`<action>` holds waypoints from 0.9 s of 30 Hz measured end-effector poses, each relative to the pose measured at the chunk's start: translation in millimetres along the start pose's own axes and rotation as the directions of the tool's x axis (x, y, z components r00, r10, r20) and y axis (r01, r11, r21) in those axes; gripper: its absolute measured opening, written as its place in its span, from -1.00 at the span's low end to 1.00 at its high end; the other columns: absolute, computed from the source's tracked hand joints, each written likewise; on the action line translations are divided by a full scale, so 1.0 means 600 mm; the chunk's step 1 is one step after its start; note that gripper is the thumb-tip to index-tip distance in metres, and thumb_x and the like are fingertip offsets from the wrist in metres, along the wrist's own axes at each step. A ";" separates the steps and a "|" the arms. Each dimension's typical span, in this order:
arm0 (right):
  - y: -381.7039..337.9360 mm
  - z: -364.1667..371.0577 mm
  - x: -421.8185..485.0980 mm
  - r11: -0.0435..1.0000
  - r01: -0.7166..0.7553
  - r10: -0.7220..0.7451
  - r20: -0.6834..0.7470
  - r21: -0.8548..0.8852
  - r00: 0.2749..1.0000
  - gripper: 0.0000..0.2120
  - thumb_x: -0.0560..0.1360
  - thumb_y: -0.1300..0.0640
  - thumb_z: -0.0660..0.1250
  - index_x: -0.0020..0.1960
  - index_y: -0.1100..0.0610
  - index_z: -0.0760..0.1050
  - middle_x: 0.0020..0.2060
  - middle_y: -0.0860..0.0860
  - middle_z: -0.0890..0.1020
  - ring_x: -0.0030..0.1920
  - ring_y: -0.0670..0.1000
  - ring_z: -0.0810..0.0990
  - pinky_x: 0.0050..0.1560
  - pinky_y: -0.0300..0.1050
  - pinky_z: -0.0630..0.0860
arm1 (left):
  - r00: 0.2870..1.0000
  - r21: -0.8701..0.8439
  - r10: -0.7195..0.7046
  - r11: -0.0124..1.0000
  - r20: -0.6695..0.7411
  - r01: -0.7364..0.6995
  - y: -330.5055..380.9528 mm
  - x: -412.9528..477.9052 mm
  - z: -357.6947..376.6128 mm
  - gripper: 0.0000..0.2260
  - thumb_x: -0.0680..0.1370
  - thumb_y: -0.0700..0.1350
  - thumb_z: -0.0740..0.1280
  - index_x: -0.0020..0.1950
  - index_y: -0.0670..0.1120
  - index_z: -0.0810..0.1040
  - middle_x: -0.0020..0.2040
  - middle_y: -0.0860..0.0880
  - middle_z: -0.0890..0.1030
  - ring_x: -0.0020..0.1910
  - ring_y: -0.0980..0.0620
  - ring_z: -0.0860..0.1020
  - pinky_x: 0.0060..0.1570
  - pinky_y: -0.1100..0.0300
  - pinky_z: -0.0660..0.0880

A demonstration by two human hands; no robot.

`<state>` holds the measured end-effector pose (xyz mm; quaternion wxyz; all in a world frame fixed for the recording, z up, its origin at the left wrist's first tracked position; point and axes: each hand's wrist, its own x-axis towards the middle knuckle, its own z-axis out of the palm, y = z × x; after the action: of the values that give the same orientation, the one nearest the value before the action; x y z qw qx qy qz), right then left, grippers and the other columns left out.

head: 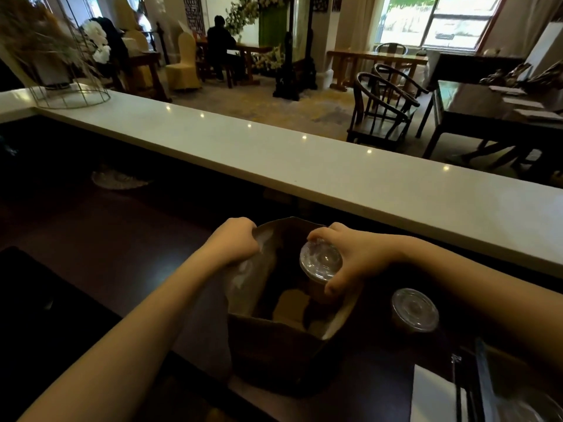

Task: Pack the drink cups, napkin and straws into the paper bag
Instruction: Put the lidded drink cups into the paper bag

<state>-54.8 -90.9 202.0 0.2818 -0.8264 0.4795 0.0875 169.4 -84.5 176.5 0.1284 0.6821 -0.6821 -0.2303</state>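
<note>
The bare left arm (137,330) and bare right arm (472,278) end in the left hand (236,242) and right hand (356,257), smooth and slim.

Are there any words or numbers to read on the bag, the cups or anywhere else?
No text can be read here.
paper bag: plain brown, no print in view.
held cup and second cup: clear lids, no legible marks.
wall panel far behind: too small and blurred.

Two cups (320,262) (415,310), one bag (274,354), one napkin (432,394)
</note>
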 end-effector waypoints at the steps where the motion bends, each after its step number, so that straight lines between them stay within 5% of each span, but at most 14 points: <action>1: 0.003 0.004 -0.001 0.999 -0.021 0.021 0.010 -0.036 1.000 -0.10 0.26 -0.07 0.52 0.43 -0.11 0.07 0.31 -0.04 0.24 0.25 0.05 0.37 0.13 -0.08 0.55 | 1.000 -0.026 -0.010 1.000 0.004 0.010 -0.004 -0.005 0.002 -0.86 0.47 -0.17 0.24 -0.27 -0.13 0.53 -0.35 -0.04 0.52 -0.34 -0.03 0.52 -0.39 0.18 0.42; 5: -0.001 0.023 0.009 0.988 -0.058 0.065 0.046 -0.140 0.997 -0.06 0.27 -0.09 0.51 0.47 -0.07 0.01 0.36 0.00 0.22 0.31 0.09 0.34 0.08 -0.14 0.49 | 1.000 -0.086 -0.004 0.996 -0.006 0.003 -0.009 -0.023 0.013 -0.78 0.47 -0.18 0.23 -0.39 -0.07 0.44 -0.42 -0.01 0.48 -0.46 0.06 0.44 -0.49 0.24 0.30; 9: -0.022 0.062 0.053 0.983 -0.085 0.099 0.081 -0.166 0.992 0.01 0.27 -0.08 0.52 0.50 -0.03 -0.04 0.45 0.08 0.13 0.39 0.17 0.29 0.29 0.00 0.44 | 0.997 0.062 0.073 0.996 -0.026 -0.071 0.005 -0.032 0.029 -0.78 0.49 -0.15 0.21 -0.37 -0.03 0.40 -0.41 0.02 0.46 -0.43 0.07 0.43 -0.51 0.24 0.25; 15: -0.012 0.148 0.102 0.978 -0.169 0.180 0.081 -0.126 0.980 0.04 0.26 -0.05 0.54 0.50 -0.02 -0.07 0.45 0.09 0.09 0.41 0.22 0.23 0.33 0.10 0.40 | 0.992 0.188 0.109 0.977 -0.063 -0.096 -0.002 -0.036 0.042 -0.89 0.50 -0.15 0.20 -0.17 -0.08 0.50 -0.30 -0.04 0.54 -0.34 -0.03 0.51 -0.47 0.21 0.31; 20: 0.003 0.190 0.114 0.981 -0.181 0.185 0.064 -0.063 0.981 0.04 0.25 -0.05 0.54 0.50 -0.01 -0.06 0.43 0.09 0.10 0.41 0.21 0.21 0.33 0.09 0.40 | 0.989 0.224 0.123 0.969 -0.081 -0.102 -0.001 -0.041 0.042 -0.79 0.52 -0.18 0.18 0.08 -0.04 0.54 -0.08 -0.10 0.63 -0.16 -0.11 0.56 -0.31 0.13 0.36; 27: 0.009 0.235 0.136 0.980 -0.196 0.196 0.031 -0.022 0.980 0.03 0.27 -0.08 0.52 0.51 0.00 -0.07 0.46 0.10 0.07 0.41 0.21 0.22 0.35 0.08 0.37 | 0.990 0.265 0.104 0.961 -0.097 -0.075 -0.004 -0.043 0.045 -0.75 0.52 -0.21 0.17 0.14 -0.03 0.53 -0.03 -0.12 0.63 -0.06 -0.15 0.58 -0.27 0.13 0.37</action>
<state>1.4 -76.0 49.7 0.2718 -0.7763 0.5531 0.1329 159.3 -54.9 155.5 0.0852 0.6732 -0.7284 -0.0945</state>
